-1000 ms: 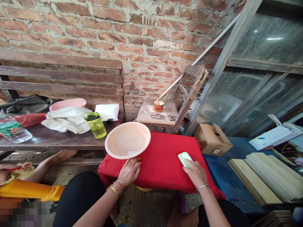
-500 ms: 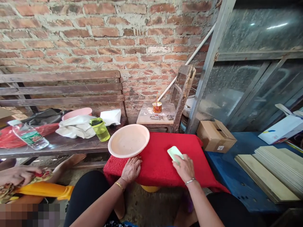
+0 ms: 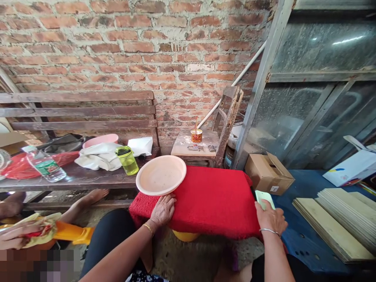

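Observation:
My right hand (image 3: 270,220) holds a pale green phone (image 3: 264,199) above the gap between the red cloth and a blue table. My left hand (image 3: 163,209) lies fairly flat on the red cloth (image 3: 217,199), fingers stretched forward by the near rim of a pale pink basin (image 3: 161,176). Whether the fingertips touch the basin I cannot tell. The basin stands on the left back part of the cloth, with a few small dark specks on its bottom.
On the left, a wooden bench (image 3: 96,178) bears a green drink bottle (image 3: 127,161), a clear water bottle (image 3: 47,166) and cloths. A cardboard box (image 3: 268,172) and stacked boards (image 3: 331,231) sit on the blue table (image 3: 305,178). Another person's hand (image 3: 20,231) shows at lower left.
My right hand has carried the phone rightward, from over the red cloth to beyond its right edge. My left hand has stayed by the basin. The view has shifted slightly.

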A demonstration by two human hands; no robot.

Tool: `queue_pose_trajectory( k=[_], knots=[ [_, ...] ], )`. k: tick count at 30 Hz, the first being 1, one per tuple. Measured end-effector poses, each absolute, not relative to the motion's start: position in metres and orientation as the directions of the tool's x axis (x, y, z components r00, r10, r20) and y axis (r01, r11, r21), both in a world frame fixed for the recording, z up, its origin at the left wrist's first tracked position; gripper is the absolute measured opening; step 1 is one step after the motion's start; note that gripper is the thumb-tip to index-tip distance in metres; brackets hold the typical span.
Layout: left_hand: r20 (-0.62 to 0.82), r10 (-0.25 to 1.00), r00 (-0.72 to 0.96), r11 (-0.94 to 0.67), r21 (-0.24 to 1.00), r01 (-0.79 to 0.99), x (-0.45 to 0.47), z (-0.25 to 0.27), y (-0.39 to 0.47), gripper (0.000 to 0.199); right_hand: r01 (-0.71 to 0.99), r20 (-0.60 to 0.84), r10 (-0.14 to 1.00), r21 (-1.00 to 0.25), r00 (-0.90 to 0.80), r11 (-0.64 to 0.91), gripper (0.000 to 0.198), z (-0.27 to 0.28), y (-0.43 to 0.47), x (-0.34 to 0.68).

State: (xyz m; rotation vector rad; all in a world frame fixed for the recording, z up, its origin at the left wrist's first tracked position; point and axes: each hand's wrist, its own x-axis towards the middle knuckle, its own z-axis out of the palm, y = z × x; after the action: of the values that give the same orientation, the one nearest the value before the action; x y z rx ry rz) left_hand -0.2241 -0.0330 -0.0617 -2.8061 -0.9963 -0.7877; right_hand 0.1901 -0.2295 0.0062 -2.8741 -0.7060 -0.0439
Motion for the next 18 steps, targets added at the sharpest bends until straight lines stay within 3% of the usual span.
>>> queue_pose_trajectory(
  k=[2, 6, 9, 11, 14, 16, 18],
  knots=[
    [0.486, 0.569, 0.663, -0.792, 0.105, 0.602, -0.224, -0.061, -0.034, 0.028, 0.615, 0.162, 0.593, -0.181, 0.789, -0.768, 0.051, 0.004, -0.214, 0.166],
    [0.488, 0.565, 0.665, -0.791, 0.09, 0.606, -0.224, -0.059, -0.034, 0.028, 0.91, 0.195, 0.898, -0.215, 0.395, -0.354, 0.034, -0.001, -0.162, 0.089],
    [0.488, 0.558, 0.671, -0.792, 0.071, 0.607, -0.224, -0.059, -0.035, 0.028, 0.957, 0.126, 0.972, -0.241, 0.198, -0.163, 0.031, -0.002, -0.132, 0.051],
    [0.487, 0.557, 0.673, -0.791, 0.063, 0.609, -0.224, -0.059, -0.035, 0.028, 0.954, 0.095, 0.972, -0.233, 0.213, -0.186, 0.031, 0.0, -0.123, 0.055],
    [0.488, 0.554, 0.675, -0.793, 0.06, 0.607, -0.224, -0.059, -0.035, 0.029, 0.913, 0.059, 0.925, -0.192, 0.376, -0.359, 0.036, 0.004, -0.13, 0.108],
    [0.488, 0.554, 0.675, -0.794, 0.065, 0.604, -0.224, -0.059, -0.036, 0.029, 0.813, 0.011, 0.822, -0.155, 0.569, -0.561, 0.046, 0.007, -0.149, 0.16],
    [0.486, 0.555, 0.676, -0.796, 0.073, 0.601, -0.225, -0.06, -0.036, 0.029, 0.634, -0.014, 0.639, -0.111, 0.769, -0.766, 0.054, 0.011, -0.173, 0.206]
  ],
)
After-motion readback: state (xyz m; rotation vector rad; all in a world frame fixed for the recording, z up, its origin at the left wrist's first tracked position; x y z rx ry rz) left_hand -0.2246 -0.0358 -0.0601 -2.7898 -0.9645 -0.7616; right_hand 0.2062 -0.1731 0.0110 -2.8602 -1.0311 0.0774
